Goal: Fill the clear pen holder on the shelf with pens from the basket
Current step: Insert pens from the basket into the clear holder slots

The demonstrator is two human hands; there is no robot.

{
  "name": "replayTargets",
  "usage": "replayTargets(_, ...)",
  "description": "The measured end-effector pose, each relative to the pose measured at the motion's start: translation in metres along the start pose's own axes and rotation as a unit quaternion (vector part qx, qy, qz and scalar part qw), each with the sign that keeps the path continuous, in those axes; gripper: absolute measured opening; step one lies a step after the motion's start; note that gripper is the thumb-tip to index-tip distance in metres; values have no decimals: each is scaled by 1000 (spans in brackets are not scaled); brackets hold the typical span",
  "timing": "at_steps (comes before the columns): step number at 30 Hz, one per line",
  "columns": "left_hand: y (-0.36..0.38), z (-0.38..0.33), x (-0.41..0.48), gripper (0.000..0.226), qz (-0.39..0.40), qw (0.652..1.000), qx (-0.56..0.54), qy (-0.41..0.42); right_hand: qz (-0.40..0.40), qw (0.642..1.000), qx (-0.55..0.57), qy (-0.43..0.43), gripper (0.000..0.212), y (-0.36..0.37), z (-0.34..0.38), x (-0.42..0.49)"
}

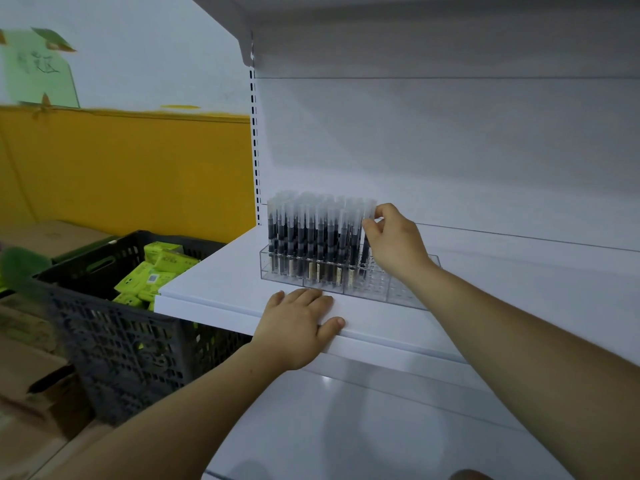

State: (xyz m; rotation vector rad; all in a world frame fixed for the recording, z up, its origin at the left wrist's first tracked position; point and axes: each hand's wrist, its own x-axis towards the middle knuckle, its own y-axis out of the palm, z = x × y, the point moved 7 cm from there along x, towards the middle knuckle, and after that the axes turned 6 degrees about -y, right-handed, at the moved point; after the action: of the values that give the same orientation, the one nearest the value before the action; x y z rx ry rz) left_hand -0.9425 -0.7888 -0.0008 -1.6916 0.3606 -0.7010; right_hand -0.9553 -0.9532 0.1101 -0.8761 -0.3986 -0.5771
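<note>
While left hand point(294, 327) lies flat, right fingers point(372, 233) pinch pen point(366, 230).

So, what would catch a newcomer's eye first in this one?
A block of black pens stands upright in the clear pen holder on the shelf, its right end unfilled. The right hand pinches the rightmost pen; the left hand rests flat on the shelf edge.
</note>
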Motion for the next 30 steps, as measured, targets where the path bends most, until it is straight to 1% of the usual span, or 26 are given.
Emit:
replayTargets(2,0,-1,0,90,5,1000,-1,0,20,1000,-23,7,26,3,0,0)
replayTargets(5,0,0,0,63,18,1000,-1,-1,48,997,-57,16,27,9,-3,-3)
replayTargets(7,-1,0,0,55,24,1000,-3,0,48,997,-50,24,30,10,-5,-5)
replayTargets(9,-2,0,1,56,37,999,-4,-1,46,997,-50,33,36,8,-4,-7)
replayTargets(12,-4,1,4,58,60,998,-14,-3,21,998,-44,37,43,0,-3,-11)
replayTargets(17,-13,2,2,62,89,995,-47,-20,10,999,-47,-5,45,-10,14,-21)
replayTargets(24,-50,22,-15,63,49,992,-78,-83,33,994,-68,-80,47,-14,62,-34)
replayTargets(30,-80,51,-46,65,29,985,-98,-136,110,985,-58,-119,50,12,105,-44)
